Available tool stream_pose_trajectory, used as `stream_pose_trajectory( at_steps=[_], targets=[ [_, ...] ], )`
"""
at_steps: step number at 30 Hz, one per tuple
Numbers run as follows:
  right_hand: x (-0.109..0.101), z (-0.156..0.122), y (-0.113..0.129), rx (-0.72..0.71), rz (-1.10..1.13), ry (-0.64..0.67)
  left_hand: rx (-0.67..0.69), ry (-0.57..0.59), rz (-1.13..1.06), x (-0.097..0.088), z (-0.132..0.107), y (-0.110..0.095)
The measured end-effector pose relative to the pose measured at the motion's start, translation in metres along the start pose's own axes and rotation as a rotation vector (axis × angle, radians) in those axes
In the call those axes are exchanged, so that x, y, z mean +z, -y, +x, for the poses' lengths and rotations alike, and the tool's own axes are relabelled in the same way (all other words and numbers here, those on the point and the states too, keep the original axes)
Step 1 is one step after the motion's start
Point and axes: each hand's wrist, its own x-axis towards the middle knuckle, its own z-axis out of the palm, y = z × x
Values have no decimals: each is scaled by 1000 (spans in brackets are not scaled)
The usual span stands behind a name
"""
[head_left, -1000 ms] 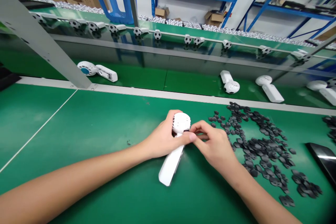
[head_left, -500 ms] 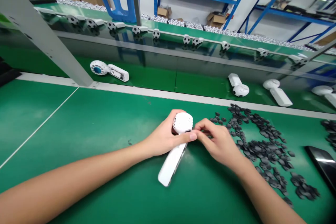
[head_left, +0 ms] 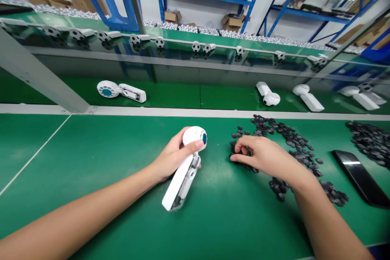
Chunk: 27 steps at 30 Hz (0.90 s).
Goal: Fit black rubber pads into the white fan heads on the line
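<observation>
My left hand (head_left: 173, 154) is wrapped round a white handheld fan (head_left: 179, 183), its thumb lying across the neck below the round head. The fan tilts with its handle toward me; the handle's side is uncovered and shows inner parts, and a blue disc (head_left: 204, 139) is visible on the head. To the right, my right hand (head_left: 256, 152) is down among small black plastic parts (head_left: 300, 158) on the table. Its fingers are curled in toward the thumb at the pile's left edge. Whatever is between the fingertips cannot be made out against the black parts.
A black phone-like slab (head_left: 361, 178) lies at the right, near another heap of black parts (head_left: 370, 142). Past the table's pale edge strip (head_left: 170, 111), more white fans (head_left: 132, 92) lie on a green belt (head_left: 176, 91). A metal post (head_left: 48, 77) rises at the left.
My right hand has left the fan and moved right, down to the black parts. My left hand has turned the fan, so its open side and blue disc show. The view has shifted.
</observation>
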Motion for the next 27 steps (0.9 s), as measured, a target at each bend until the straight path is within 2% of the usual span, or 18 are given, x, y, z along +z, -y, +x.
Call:
stream_pose_trajectory(
  at_steps=[4,9,14,18,20,23,27],
  targets=[
    [8,-1,1,20,-68,-10,30,-67,-110,1,5,0],
    [9,0,0,20,-66,34,-30,-93,-158,3,7,-2],
    [10,2,5,13,-101,27,53,-73,-170,5,5,-3],
    [14,3,16,-1,81,-60,175,-37,-166,13,-8,-16],
    [15,1,26,-14,207,-100,239,-20,-52,17,-17,-24],
    [15,-5,43,-49,382,-140,327,-42,303,20,-29,-32],
    [19,-11,59,-91,666,-104,366,-38,736,21,-36,-34]
  ],
)
